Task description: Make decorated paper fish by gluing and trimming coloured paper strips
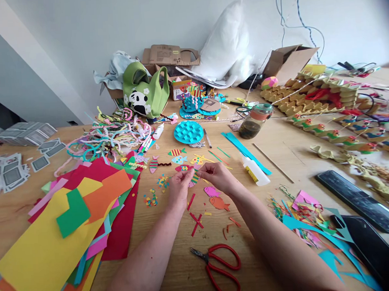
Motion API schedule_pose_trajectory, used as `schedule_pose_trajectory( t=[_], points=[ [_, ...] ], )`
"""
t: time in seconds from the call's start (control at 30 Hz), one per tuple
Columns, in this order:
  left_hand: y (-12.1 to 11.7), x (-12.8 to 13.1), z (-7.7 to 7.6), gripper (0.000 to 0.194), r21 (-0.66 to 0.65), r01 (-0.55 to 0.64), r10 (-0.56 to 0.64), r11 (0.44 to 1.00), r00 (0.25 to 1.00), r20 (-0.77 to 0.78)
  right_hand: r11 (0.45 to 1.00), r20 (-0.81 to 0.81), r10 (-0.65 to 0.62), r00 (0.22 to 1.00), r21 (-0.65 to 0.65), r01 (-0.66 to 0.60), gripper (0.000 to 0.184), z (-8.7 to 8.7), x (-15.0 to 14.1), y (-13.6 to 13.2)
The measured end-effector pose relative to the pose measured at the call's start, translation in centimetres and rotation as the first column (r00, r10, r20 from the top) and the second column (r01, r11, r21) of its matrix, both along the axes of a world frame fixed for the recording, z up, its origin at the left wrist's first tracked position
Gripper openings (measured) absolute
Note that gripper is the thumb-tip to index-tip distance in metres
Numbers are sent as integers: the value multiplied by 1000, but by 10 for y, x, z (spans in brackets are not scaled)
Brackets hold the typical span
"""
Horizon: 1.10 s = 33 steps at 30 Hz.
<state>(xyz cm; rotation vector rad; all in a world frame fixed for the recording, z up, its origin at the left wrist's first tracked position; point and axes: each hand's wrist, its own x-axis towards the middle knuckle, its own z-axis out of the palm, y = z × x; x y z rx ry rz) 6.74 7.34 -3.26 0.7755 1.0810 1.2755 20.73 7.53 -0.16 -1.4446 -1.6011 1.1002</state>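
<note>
Over the middle of the table, my left hand (179, 188) pinches a green paper fish (194, 179) with yellow stripes. My right hand (220, 177) is closed at the fish's right side, thumb and forefinger together on its edge; a small strip there would be hard to make out. Just right of the fish lie a pink paper fish (211, 191) and an orange paper fish (219, 203). Beyond my hands are decorated paper fish, including a striped one (177, 152) and a blue one (179, 159). Red paper strips (196, 224) lie below my hands.
Red-handled scissors (218, 267) lie near the front edge. Stacked coloured paper (38, 243) covers the left; paper scraps (304, 213) and phones (359, 199) are at right. A glue bottle (256, 171), a glass jar (255, 122) and a blue scalloped disc (189, 132) stand farther back.
</note>
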Motion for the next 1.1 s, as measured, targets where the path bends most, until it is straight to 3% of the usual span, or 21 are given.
schedule_pose_trajectory(
  t=[0.13,0.4,0.7,0.93,1.1],
  points=[
    [1,-1,-6,23,33,26,-26,999,1000,7,1000,-1,-1,1000,-15,1,32,1,0,0],
    [1,-2,-4,21,44,8,-7,999,1000,-21,990,-46,28,999,-137,-34,40,3,2,-1],
    [0,-1,-5,21,35,27,-29,999,999,39,993,-108,0,994,-120,-13,39,0,0,-1],
    [0,-2,-2,23,26,30,-30,999,1000,-6,990,-122,-4,993,-143,-14,44,0,-2,-1],
    [-1,0,2,30,13,48,-49,999,993,103,990,-181,-98,979,-121,77,46,1,-2,0]
  ],
)
